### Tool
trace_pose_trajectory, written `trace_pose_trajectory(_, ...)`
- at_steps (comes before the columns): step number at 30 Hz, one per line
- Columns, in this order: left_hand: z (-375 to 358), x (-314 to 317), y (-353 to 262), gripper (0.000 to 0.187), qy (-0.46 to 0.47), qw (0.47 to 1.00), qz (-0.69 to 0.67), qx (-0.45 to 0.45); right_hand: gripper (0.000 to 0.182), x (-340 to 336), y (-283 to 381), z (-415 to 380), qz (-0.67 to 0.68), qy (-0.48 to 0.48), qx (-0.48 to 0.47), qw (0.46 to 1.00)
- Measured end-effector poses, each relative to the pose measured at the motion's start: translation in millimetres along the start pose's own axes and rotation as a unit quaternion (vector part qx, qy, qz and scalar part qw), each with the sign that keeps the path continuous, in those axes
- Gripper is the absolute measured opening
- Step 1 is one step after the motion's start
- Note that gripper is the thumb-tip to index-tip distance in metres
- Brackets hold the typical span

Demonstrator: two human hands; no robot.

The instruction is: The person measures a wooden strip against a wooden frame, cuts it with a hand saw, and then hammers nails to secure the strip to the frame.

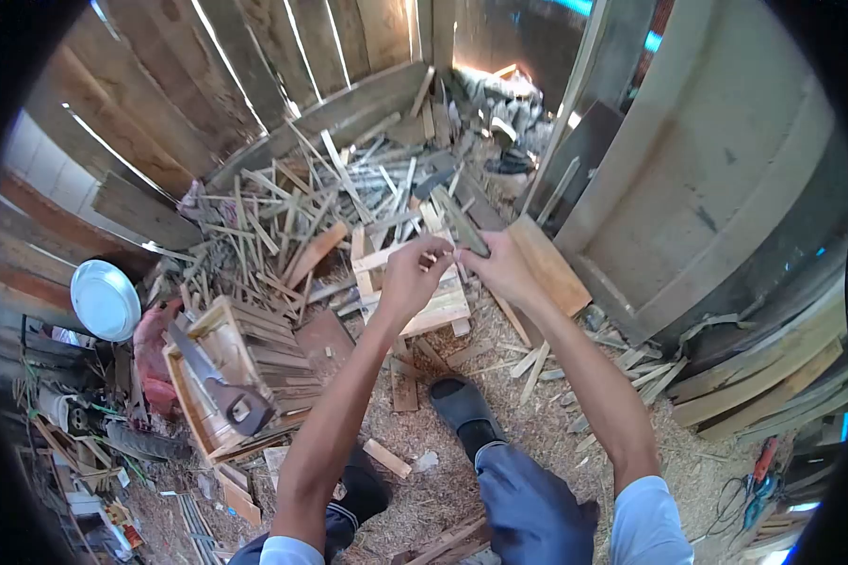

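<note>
My right hand is closed around a long, narrow grey-green piece that points away from me; its exact kind does not show. Just to the left, my left hand is closed in a pinch, its fingertips right at those of my right hand. What the pinch holds, if anything, I cannot make out. Under both hands stands a small pale wooden crate built of slats, partly hidden by my left hand and forearm.
Scrap sticks are heaped against the plank wall. At left, a handsaw lies on another slatted crate, near a white basin. A broad board leans right of my hands. A big panel stands behind it. Sawdust covers the floor.
</note>
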State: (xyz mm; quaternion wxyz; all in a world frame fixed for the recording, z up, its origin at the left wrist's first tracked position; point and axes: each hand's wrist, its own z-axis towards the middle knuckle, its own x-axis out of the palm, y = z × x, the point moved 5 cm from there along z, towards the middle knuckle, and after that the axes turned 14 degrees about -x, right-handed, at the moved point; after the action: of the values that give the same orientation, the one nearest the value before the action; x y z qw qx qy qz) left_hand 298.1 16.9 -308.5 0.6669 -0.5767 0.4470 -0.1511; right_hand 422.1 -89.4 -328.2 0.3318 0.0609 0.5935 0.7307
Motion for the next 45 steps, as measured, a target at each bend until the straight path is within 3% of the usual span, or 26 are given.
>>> trace_pose_trajectory(3, 11, 17, 11, 0.012, -0.019, 0.997, 0.034, 0.062, 0.027, 4, -32, -2, 0.038, -0.023, 0.009, 0.999)
trace_pose_trajectory(4, 12, 19, 21, 0.012, -0.017, 0.998, 0.033, 0.052, 0.030, 2, -24, -5, 0.008, 0.001, 0.077, 0.997)
trace_pose_trajectory(7, 15, 21, 57, 0.012, -0.021, 0.999, 0.027, -0.001, 0.032, 5, -46, -29, 0.036, -0.077, 0.096, 0.992)
trace_pose_trajectory(9, 13, 21, 80, 0.014, -0.047, 0.999, -0.018, -0.019, 0.030, 6, -46, -55, 0.026, -0.068, 0.157, 0.985)
trace_pose_trajectory(10, 13, 24, 94, 0.016, -0.029, 0.994, -0.068, -0.081, 0.028, 7, -46, -71, 0.030, -0.096, 0.189, 0.977)
trace_pose_trajectory(11, 12, 28, 100, 0.016, -0.027, 0.993, -0.070, -0.086, 0.026, 9, -47, -84, 0.033, -0.124, 0.217, 0.968)
trace_pose_trajectory(13, 11, 34, 108, 0.017, -0.033, 0.984, -0.134, -0.112, 0.024, 10, -47, -101, 0.029, -0.115, 0.227, 0.967)
trace_pose_trajectory(17, 10, 47, 122, 0.017, -0.049, 0.988, -0.127, -0.065, 0.024, 10, -37, -111, -0.004, -0.077, 0.248, 0.966)
trace_pose_trajectory(23, 5, 53, 124, 0.012, -0.077, 0.987, -0.127, -0.054, 0.026, 19, -25, -119, -0.039, -0.035, 0.262, 0.964)
trace_pose_trajectory(24, 4, 51, 123, 0.011, -0.066, 0.985, -0.148, -0.063, 0.027, 23, -33, -124, -0.026, -0.065, 0.211, 0.975)
trace_pose_trajectory(27, 4, 43, 107, 0.008, -0.129, 0.986, -0.083, 0.060, 0.028, 28, -39, -120, -0.026, -0.051, 0.235, 0.970)
trace_pose_trajectory(28, 3, 45, 106, 0.008, -0.126, 0.987, -0.083, 0.060, 0.028, 30, -40, -115, -0.026, -0.074, 0.187, 0.979)
trace_pose_trajectory(30, 2, 46, 119, 0.008, -0.076, 0.985, -0.143, -0.061, 0.028, 36, -45, -100, -0.013, -0.073, 0.196, 0.978)
trace_pose_trajectory(37, 6, 50, 128, 0.012, -0.051, 0.965, -0.251, -0.060, 0.023, 57, -69, -47, 0.004, -0.090, 0.140, 0.986)
trace_pose_trajectory(41, 3, 43, 129, 0.011, -0.042, 0.984, -0.155, -0.077, 0.023, 52, -75, -40, 0.022, -0.113, 0.133, 0.984)
trace_pose_trajectory(43, 5, 45, 127, 0.010, -0.042, 0.982, -0.174, -0.059, 0.022, 44, -63, -32, 0.042, -0.109, 0.136, 0.984)
trace_pose_trajectory(45, 5, 45, 123, 0.010, -0.071, 0.982, -0.172, -0.023, 0.018, 41, -58, -28, -0.003, -0.030, 0.163, 0.986)
